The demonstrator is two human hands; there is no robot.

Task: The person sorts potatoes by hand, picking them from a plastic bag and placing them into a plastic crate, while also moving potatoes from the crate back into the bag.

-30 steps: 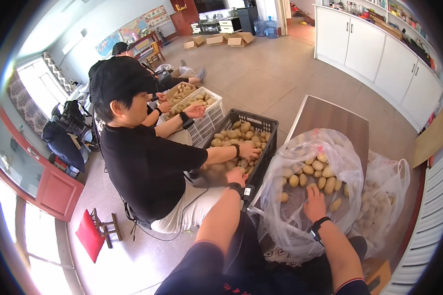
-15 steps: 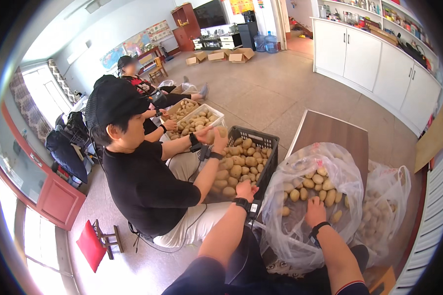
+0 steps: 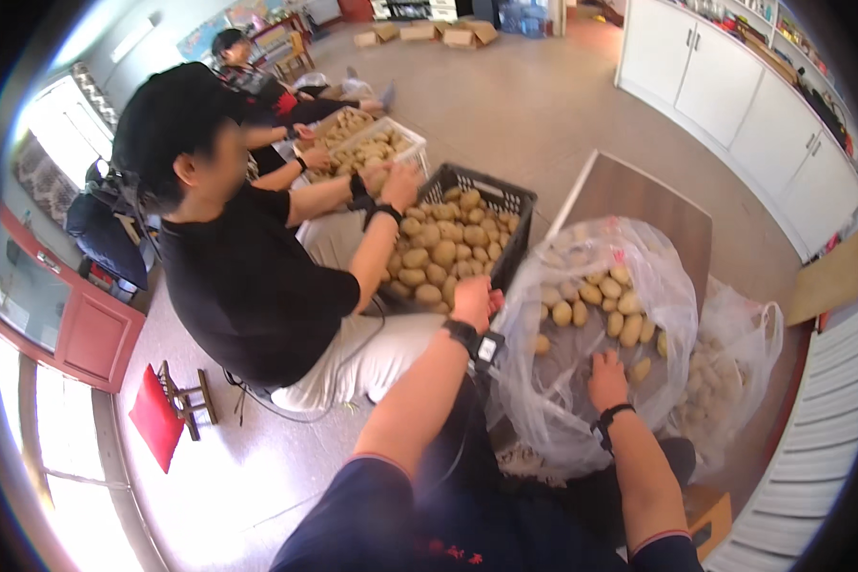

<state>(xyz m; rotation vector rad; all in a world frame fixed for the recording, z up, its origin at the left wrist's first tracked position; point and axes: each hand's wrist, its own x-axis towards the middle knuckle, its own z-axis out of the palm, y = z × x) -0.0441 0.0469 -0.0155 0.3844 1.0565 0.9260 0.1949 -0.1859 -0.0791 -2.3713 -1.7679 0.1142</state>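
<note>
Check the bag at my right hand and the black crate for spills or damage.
Nothing stands out: the potatoes sit inside the clear bag and black crate; no spill or tear shows.

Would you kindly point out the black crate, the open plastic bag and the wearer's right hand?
Black crate [image 3: 520, 240]: head view, on its right side wall.
Open plastic bag [image 3: 529, 396]: head view, on its near left side.
Right hand [image 3: 608, 381]: head view, on the back of the hand.

Brown tabletop with a clear plastic bag of potatoes directly on it
</note>
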